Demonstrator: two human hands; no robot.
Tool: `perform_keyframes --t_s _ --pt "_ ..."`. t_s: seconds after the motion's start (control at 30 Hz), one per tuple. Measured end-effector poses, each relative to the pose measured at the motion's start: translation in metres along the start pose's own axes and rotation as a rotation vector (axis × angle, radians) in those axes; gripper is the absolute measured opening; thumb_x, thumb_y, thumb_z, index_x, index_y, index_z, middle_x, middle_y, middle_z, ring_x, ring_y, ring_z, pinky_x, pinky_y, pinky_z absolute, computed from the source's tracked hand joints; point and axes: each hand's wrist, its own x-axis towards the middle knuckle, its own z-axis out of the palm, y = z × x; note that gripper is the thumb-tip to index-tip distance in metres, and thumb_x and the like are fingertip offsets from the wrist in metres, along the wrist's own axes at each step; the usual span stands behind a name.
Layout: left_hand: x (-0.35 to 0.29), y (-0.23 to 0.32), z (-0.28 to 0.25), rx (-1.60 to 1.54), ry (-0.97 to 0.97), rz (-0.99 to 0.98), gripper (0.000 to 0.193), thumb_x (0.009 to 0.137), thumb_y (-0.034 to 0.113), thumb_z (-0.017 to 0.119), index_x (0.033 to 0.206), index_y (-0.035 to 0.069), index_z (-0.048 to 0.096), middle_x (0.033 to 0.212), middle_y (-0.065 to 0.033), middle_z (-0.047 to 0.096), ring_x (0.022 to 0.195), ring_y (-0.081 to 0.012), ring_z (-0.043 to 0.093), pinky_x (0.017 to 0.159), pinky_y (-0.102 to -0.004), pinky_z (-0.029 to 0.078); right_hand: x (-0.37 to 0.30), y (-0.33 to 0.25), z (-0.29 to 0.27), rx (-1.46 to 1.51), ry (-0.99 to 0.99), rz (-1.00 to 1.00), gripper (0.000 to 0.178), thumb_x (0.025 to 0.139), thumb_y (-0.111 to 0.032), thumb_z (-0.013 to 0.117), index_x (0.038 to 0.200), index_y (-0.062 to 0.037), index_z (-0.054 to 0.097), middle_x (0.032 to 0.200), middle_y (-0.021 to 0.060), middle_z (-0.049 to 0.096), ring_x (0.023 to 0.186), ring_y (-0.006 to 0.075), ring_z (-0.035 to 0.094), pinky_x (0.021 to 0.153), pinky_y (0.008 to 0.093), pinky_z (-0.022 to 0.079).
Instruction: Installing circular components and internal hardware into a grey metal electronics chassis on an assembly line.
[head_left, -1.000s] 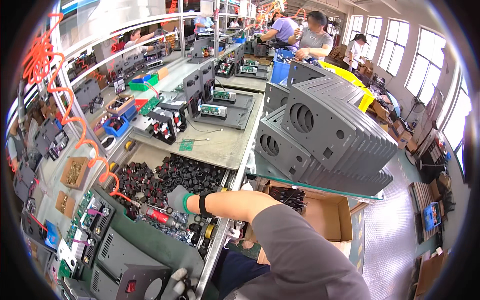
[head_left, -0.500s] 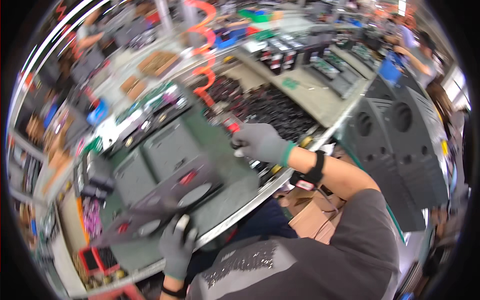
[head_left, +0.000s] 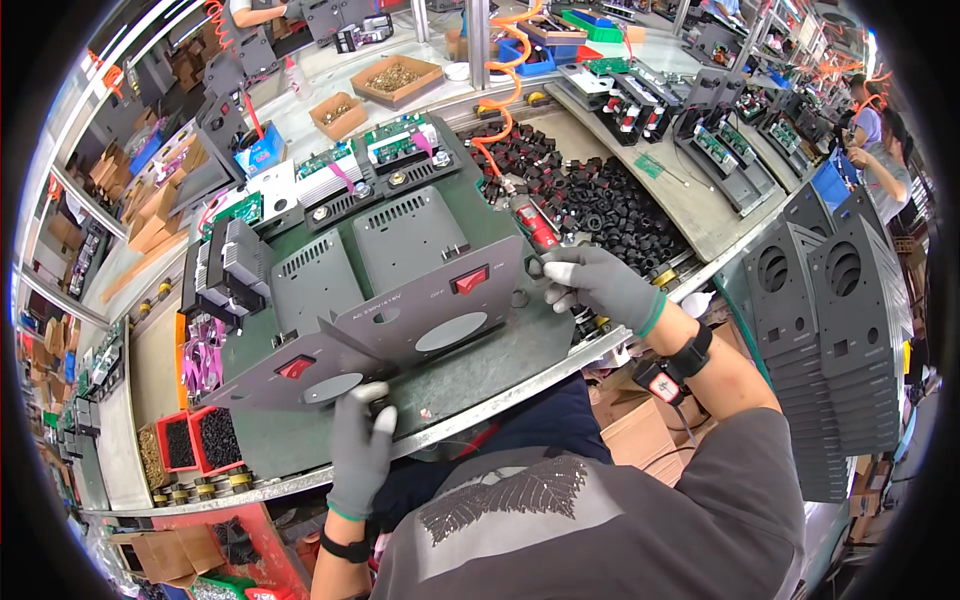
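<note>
Two grey metal panels with red rocker switches and large round holes, a right panel (head_left: 440, 300) and a left panel (head_left: 290, 378), stand on the green work surface in front of slotted grey plates. My left hand (head_left: 358, 450), gloved in grey, is at the lower edge of the left panel, its thumb and fingers closed around a small black part (head_left: 379, 406). My gloved right hand (head_left: 605, 288) is by the right panel's outer end, fingers pinched at a small dark ring (head_left: 534, 268). Just beyond those fingers lies a red air tool (head_left: 536, 226) on an orange coiled hose (head_left: 497, 103).
A heap of black rings (head_left: 625, 205) and red switches fills the area right of the panels. Circuit boards (head_left: 400, 140) line the far side. Red bins (head_left: 215, 440) of small black parts sit at left. Stacked grey panels (head_left: 815, 330) stand at right, cardboard (head_left: 640, 445) below.
The view has swung and sharpened, so the bench sits differently in it. My right hand has come closer to the right panel's end; my left hand stays near the left panel's lower edge.
</note>
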Motion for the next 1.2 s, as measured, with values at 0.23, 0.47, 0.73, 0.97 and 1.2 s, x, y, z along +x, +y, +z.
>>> perform_keyframes --t_s 0.23,0.47,0.73,0.97,1.2 --pt "-0.022 0.009 -0.053 -0.584 0.522 -0.174 0.03 0.084 0.001 0.064 0.108 0.006 0.046 0.109 -0.0109 0.057 0.089 -0.0135 0.059 0.075 -0.0268 0.052 -0.051 -0.095 0.031 -0.01 -0.18 -0.331 0.042 0.093 -0.029 0.06 0.12 0.0039 0.058 0.108 0.0104 0.065 0.086 0.0153 0.064 0.076 0.0287 0.052" --pt "-0.004 0.011 -0.056 -0.387 0.916 0.269 0.039 0.089 0.003 0.06 0.124 0.003 0.042 0.125 -0.0142 0.048 0.089 -0.0205 0.062 0.072 -0.0291 0.056 -0.03 -0.176 0.163 -0.462 -0.485 -0.64 0.038 0.096 -0.024 0.054 0.119 0.0056 0.059 0.1 0.0107 0.066 0.08 0.013 0.062 0.073 0.027 0.051" --pt "0.014 -0.016 -0.051 -0.129 0.991 0.296 0.038 0.079 0.0 0.077 0.109 0.007 0.053 0.116 -0.0131 0.054 0.101 -0.0234 0.055 0.093 -0.0385 0.047 0.065 -0.158 0.278 -0.939 -0.897 -0.429 0.037 0.093 -0.031 0.059 0.11 0.0013 0.066 0.099 0.0073 0.069 0.088 0.014 0.065 0.077 0.0294 0.053" --pt "0.032 -0.022 -0.089 -0.089 1.0 0.291 0.035 0.088 0.013 0.074 0.114 -0.003 0.059 0.108 -0.0123 0.065 0.095 -0.0216 0.06 0.09 -0.0375 0.049 0.137 -0.117 0.361 -1.368 -1.02 -0.755 0.039 0.087 -0.034 0.068 0.107 -0.0013 0.071 0.098 0.0075 0.07 0.084 0.0181 0.056 0.081 0.0362 0.046" --pt "0.023 -0.006 -0.085 -0.484 1.057 0.124 0.044 0.094 0.025 0.065 0.124 -0.004 0.054 0.112 -0.016 0.064 0.095 -0.0261 0.063 0.085 -0.0361 0.052 0.18 -0.104 0.369 -1.497 -1.178 -0.918 0.039 0.086 -0.015 0.064 0.124 -0.0107 0.064 0.116 0.0068 0.07 0.097 0.0252 0.065 0.082 0.0404 0.047"
